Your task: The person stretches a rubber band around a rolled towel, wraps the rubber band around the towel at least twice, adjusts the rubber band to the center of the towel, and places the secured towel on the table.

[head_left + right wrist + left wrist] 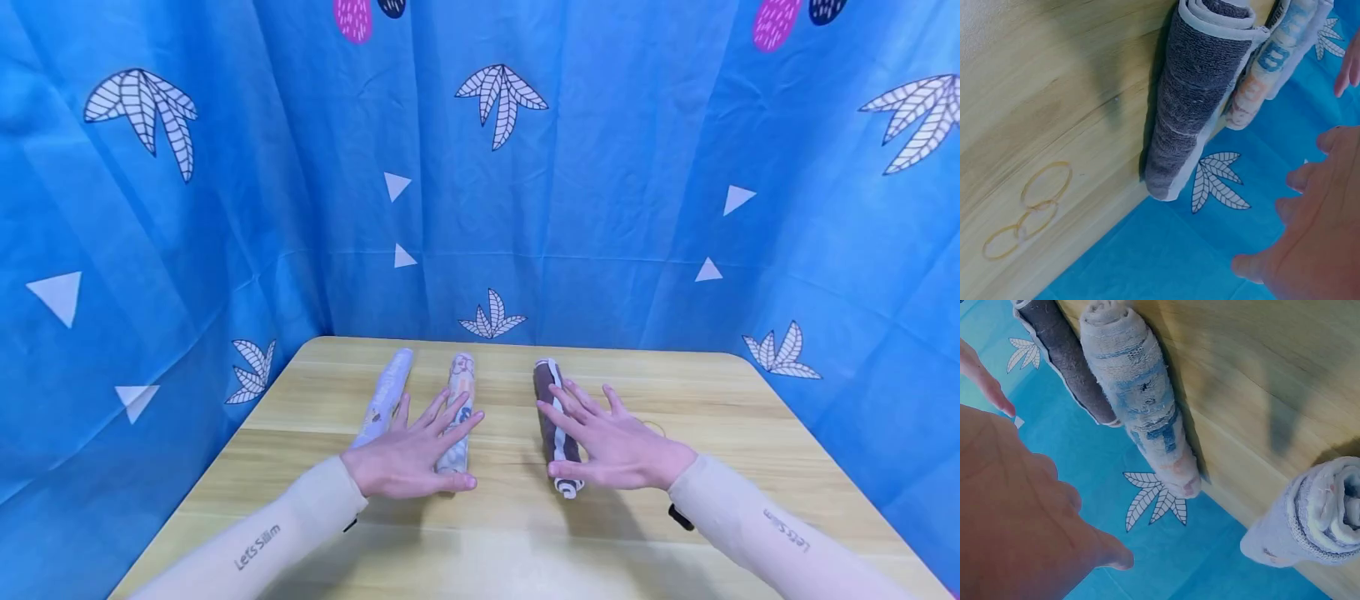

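Here, the left hand [405,458] hovers with spread fingers [462,429] over a pale patterned towel roll [1138,387] and a lavender towel roll [387,392], the right hand [617,448] likewise over a grey-and-white towel roll [1188,94], all on the wooden counter [487,542].

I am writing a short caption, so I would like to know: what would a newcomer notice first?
The bright blue curtain with white leaf prints, behind and beside the table, would probably strike first. Then come the left hand, fingers spread over the patterned rolled towel, and the right hand, fingers spread over the dark rolled towel. A lilac rolled towel lies farthest left.
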A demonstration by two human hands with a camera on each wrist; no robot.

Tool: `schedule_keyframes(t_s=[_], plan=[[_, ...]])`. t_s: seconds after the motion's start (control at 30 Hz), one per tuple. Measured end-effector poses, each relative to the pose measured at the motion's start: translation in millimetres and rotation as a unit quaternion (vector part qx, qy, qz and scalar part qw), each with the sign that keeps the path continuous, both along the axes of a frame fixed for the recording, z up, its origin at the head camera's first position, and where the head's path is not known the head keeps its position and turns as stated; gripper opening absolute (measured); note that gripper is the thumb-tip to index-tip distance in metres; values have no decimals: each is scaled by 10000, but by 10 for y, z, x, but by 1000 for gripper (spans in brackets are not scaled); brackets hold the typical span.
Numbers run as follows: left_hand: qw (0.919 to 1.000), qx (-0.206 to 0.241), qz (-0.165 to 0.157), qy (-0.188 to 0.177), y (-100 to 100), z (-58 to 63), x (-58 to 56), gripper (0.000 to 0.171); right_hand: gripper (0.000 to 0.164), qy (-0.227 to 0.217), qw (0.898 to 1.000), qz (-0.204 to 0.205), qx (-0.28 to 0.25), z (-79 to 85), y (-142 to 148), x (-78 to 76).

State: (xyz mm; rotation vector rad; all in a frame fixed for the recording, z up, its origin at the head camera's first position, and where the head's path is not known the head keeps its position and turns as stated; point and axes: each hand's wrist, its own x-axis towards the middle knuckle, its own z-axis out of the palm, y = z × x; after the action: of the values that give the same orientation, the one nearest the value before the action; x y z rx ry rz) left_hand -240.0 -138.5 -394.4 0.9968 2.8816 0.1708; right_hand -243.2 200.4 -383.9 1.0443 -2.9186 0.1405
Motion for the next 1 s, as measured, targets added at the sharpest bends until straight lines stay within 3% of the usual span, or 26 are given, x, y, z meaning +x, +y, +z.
schedule_keyframes(t_s=[0.43,0.73,1.0], plan=[[9998,-14,154,-101,-9,-8,14,91,84,-104,9999,-14,18,-18,-33,-25],[9998,-21,161,-74,-26,-16,-47,90,85,-63,10000,8,59,8,-61,-69],[9983,395,410,82,-169,-54,-241,85,71,894,9957,235,45,-8,-88,-86]])
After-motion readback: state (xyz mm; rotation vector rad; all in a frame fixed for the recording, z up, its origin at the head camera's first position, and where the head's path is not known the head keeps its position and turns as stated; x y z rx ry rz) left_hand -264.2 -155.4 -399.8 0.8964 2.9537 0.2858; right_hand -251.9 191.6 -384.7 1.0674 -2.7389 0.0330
